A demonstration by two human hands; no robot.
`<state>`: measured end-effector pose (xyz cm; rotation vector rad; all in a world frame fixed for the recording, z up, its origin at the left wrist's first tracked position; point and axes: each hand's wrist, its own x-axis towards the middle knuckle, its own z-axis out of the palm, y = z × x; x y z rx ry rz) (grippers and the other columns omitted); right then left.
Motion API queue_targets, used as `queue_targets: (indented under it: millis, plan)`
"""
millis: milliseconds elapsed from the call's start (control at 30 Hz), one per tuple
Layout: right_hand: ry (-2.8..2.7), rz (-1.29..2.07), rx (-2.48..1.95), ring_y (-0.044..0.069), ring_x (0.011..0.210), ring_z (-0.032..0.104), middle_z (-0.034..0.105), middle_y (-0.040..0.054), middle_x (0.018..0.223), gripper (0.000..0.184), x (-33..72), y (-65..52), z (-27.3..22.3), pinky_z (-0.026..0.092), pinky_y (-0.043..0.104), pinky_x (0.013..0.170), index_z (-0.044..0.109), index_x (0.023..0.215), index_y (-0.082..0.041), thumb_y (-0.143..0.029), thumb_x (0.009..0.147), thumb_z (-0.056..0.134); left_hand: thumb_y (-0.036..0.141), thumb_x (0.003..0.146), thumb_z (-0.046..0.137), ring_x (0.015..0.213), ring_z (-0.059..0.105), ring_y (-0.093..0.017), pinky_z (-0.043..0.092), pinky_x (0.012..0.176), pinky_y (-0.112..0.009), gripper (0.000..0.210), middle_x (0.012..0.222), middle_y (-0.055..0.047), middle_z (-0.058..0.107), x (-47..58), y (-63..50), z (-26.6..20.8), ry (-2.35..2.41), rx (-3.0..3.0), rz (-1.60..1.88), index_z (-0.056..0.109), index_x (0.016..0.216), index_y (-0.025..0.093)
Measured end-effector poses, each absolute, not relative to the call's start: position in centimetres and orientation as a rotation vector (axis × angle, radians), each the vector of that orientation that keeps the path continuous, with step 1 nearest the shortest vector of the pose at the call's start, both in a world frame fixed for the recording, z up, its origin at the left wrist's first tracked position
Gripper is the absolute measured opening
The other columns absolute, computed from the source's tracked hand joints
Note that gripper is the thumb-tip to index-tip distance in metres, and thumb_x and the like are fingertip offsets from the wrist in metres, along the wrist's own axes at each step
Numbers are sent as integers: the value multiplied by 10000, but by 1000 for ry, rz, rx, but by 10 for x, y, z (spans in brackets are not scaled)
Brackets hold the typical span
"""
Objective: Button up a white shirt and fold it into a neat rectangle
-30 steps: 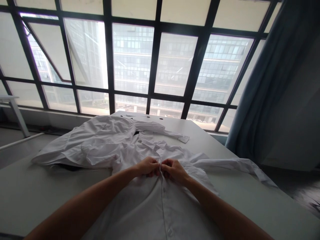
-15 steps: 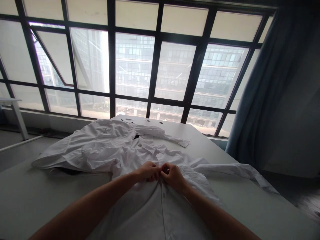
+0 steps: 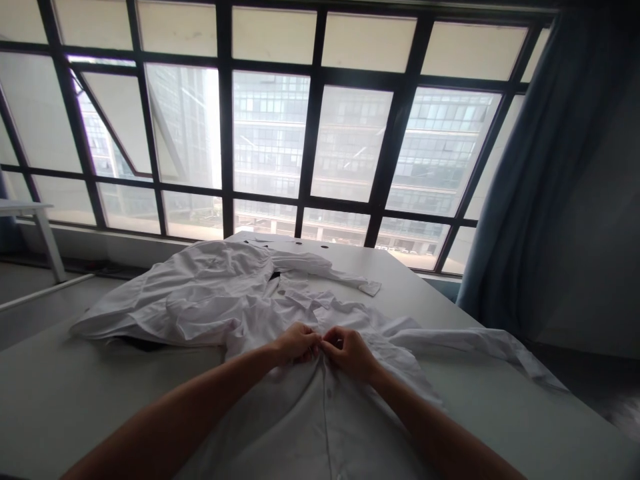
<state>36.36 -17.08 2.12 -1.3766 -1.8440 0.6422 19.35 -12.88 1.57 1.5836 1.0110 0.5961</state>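
Note:
A white button-up shirt (image 3: 300,407) lies front side up on the table, its hem toward me and one sleeve stretched out to the right. My left hand (image 3: 299,343) and my right hand (image 3: 349,352) meet at the shirt's front placket, each pinching the cloth with closed fingers. The fingertips almost touch, and whatever small part lies between them is hidden. Below the hands the placket runs down toward me with a button showing on it. Beyond, to the left, a second white shirt (image 3: 200,267) lies crumpled, partly against the first.
The white table (image 3: 500,400) reaches toward a wall of dark-framed windows (image 3: 265,133), one pane tilted out. A dark blue curtain (image 3: 520,200) hangs at the right. Another white table (image 3: 45,233) stands at the far left. Something black (image 3: 143,343) shows beneath the crumpled shirt.
The view has shifted very slightly. Both hands keep their pinch at the same place on the placket, with only tiny finger movement.

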Motion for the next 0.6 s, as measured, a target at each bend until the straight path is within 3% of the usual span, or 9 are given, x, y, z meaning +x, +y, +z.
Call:
queue_targets:
  millis: [233,367,467,533,600]
  plan:
    - [-1669,931,-1438,121,461,570,607,-30,551,116,367,-163,17,426,207,445,616,745,-168,-281,767,607,502,800,559,397,429,-80,287,411,-211,353,519,49,518,198,-134,18,986,1652,611,524,681,172]
    - [-1672,1053,-1433,102,441,545,590,-43,537,86,370,-161,17,393,190,424,608,711,-170,-236,756,578,427,856,518,463,514,-119,369,481,-231,301,557,22,568,194,-136,21,1083,1916,591,617,778,154]
    - [-1763,976,-1492,93,413,503,574,-43,510,102,371,-162,18,367,196,429,623,679,-163,-219,744,569,322,851,554,723,634,-198,467,687,-292,224,741,-46,678,186,-135,24,1212,2363,664,707,902,166]
    - [-1853,779,-1541,101,440,513,595,-22,522,150,370,-163,19,366,205,460,648,677,-153,-247,765,571,286,855,564,947,624,-247,470,838,-340,247,956,-88,699,180,-132,25,1252,2604,682,716,1021,184]
    - [-1914,570,-1562,122,500,555,640,4,577,219,369,-164,20,379,215,506,704,807,-135,-309,807,570,279,885,539,1075,577,-265,448,932,-380,292,1115,-106,666,176,-128,23,1241,2739,627,694,1119,196]
